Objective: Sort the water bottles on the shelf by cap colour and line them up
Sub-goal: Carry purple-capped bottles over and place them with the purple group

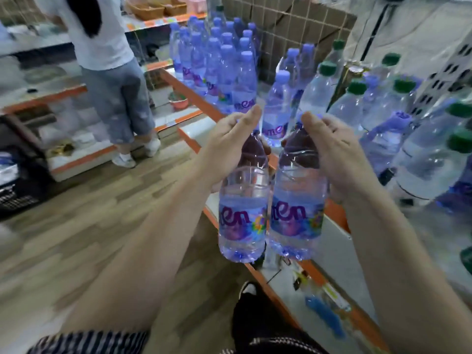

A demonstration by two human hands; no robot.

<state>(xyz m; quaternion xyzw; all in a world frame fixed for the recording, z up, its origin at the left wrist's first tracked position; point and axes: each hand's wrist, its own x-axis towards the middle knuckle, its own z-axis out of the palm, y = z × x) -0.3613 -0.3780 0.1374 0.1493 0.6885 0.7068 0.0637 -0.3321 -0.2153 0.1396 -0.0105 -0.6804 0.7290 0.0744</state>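
Left hand (229,146) gripped left bottle (242,213) by neck, fingers curled round top. Right hand (334,149) held right bottle (296,213) same way (both caps hidden under hands). Bottles hung upright side by side, nearly touching, in air at shelf (196,100) front edge. Purple-cap rows (217,65) stood farther along shelf; green-cap bottles (357,103) crowded at right, purple caps mixed among them.

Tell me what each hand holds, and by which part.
The left hand grips a purple-labelled bottle by its neck; the right hand grips a second bottle the same way. Both hang upright, side by side.
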